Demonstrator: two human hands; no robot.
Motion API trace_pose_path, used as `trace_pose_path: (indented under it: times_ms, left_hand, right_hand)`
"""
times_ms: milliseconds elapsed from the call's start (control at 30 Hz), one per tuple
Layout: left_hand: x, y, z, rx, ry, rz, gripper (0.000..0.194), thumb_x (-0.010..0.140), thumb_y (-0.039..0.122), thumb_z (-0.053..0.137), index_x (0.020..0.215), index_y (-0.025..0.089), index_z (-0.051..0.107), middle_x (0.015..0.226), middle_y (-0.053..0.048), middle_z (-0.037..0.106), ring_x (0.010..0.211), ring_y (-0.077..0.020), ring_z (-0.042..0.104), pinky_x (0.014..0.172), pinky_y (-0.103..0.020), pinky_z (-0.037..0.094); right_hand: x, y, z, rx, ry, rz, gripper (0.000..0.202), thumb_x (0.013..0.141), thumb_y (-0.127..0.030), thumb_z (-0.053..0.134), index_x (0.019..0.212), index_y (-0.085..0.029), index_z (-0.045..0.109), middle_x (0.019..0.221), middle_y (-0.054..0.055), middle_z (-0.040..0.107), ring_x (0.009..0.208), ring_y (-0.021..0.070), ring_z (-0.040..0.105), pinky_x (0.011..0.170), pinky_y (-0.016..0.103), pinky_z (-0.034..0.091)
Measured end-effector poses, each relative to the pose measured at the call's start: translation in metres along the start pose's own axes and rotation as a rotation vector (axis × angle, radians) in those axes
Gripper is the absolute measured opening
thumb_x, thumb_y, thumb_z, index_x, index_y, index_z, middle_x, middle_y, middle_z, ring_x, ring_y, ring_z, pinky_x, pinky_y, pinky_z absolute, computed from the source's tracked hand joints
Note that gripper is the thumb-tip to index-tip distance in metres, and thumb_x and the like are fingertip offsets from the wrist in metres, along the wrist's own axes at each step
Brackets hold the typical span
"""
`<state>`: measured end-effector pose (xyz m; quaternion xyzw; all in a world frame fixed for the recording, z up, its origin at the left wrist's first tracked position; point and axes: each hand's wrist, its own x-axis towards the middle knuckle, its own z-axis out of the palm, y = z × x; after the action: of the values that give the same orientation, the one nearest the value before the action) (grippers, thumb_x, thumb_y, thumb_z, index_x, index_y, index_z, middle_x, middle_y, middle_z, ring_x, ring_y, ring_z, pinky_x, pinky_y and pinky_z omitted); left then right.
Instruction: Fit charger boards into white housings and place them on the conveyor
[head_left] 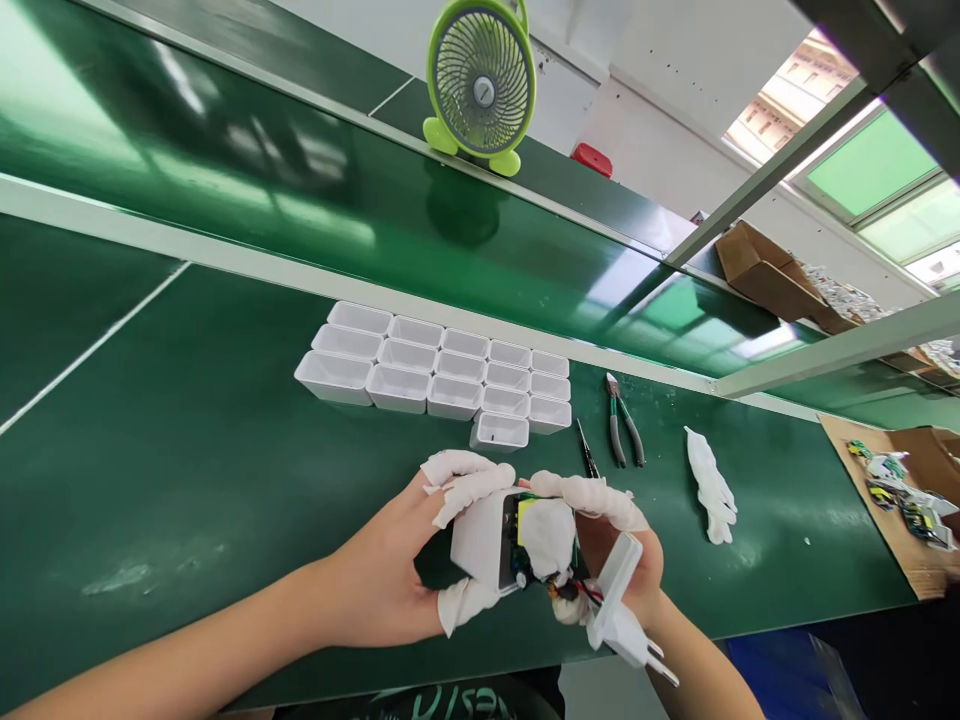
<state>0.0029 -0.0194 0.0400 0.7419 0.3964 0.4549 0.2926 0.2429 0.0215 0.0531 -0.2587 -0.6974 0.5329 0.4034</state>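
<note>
My left hand [405,560], its fingertips wrapped in white covers, grips a white plastic housing [478,540] over the green bench. My right hand [619,540], also with covered fingertips, holds a circuit assembly [546,538] with a white pad and yellow parts, partly at the housing's open end. Red and black wires run from the assembly to a white plug piece [624,615] with two metal pins, which lies against my right palm. Beyond my hands stand rows of white open boxes [455,370], one box [501,431] sitting in front of the others.
Cutters [624,420] with dark handles and tweezers [587,450] lie beyond my right hand. A white glove [710,485] is farther right, beside cardboard [877,510] with circuit parts. A green fan [482,90] stands behind the metal rail.
</note>
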Motion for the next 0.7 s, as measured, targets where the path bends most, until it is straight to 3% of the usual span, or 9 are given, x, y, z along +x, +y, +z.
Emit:
trace_pose_path:
  times_ms: [267, 700]
  left_hand:
    - [-0.0002, -0.0015, -0.0002, 0.023, 0.004, 0.015, 0.067, 0.084, 0.026, 0.064, 0.146, 0.029, 0.038, 0.130, -0.012, 0.057, 0.118, -0.0282, 0.058, 0.097, -0.042, 0.054]
    - [-0.0012, -0.0030, 0.0005, 0.058, -0.003, 0.020, 0.063, 0.088, 0.031, 0.062, 0.147, 0.028, 0.038, 0.129, -0.012, 0.055, 0.119, -0.0260, 0.057, 0.098, -0.039, 0.053]
  right_hand:
    - [-0.0005, -0.0008, -0.0035, -0.110, -0.017, -0.020, 0.077, 0.065, -0.029, 0.089, 0.136, -0.028, 0.059, 0.134, 0.013, 0.067, 0.116, 0.0367, 0.069, 0.100, 0.053, 0.057]
    - [-0.0019, -0.0005, -0.0044, -0.196, -0.032, -0.068, 0.080, 0.068, -0.033, 0.088, 0.141, -0.027, 0.057, 0.131, 0.012, 0.070, 0.125, 0.0361, 0.063, 0.102, 0.052, 0.056]
